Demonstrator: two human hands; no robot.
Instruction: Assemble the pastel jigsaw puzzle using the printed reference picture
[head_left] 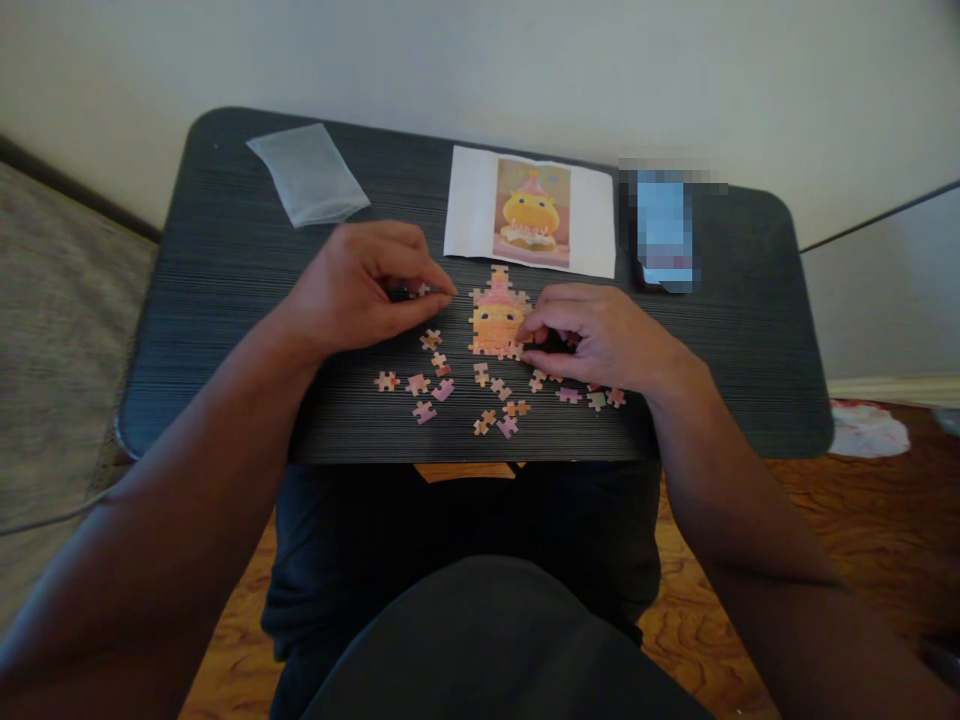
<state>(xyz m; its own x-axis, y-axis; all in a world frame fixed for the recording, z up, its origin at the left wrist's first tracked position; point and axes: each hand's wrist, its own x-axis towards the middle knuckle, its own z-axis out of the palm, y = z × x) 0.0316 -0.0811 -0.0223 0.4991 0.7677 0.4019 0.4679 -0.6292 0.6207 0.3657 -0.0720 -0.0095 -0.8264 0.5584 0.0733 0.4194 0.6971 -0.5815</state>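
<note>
A dark bench (225,300) with rounded corners and a finely streaked, wood-like grain carries a partly joined puzzle (491,315) at its middle, a flat patch with knobbed, notched edges showing a yellow face under a pink pointed hat. The right hand (607,335) is curled at the puzzle's right edge, thumb and fingers bent towards each other and touching or just over it; whether a piece is pinched there cannot be told. The left hand (364,285) hovers just left of the puzzle with thumb and forefinger tips nearly meeting; a small piece shows behind the fingers, but whether they grip anything is unclear. Loose pieces (424,412), thin and tabbed, in pink, orange and green, lie scattered below and to both sides of the puzzle. Beyond it rests a creased white paper sheet (469,205) printed with the same yellow figure behind a cake. A clear, limp plastic bag (307,175) lies far left; a pixelated rectangular phone (665,225) lies right of the sheet. Glossy wooden floor (787,530) shows below.
</note>
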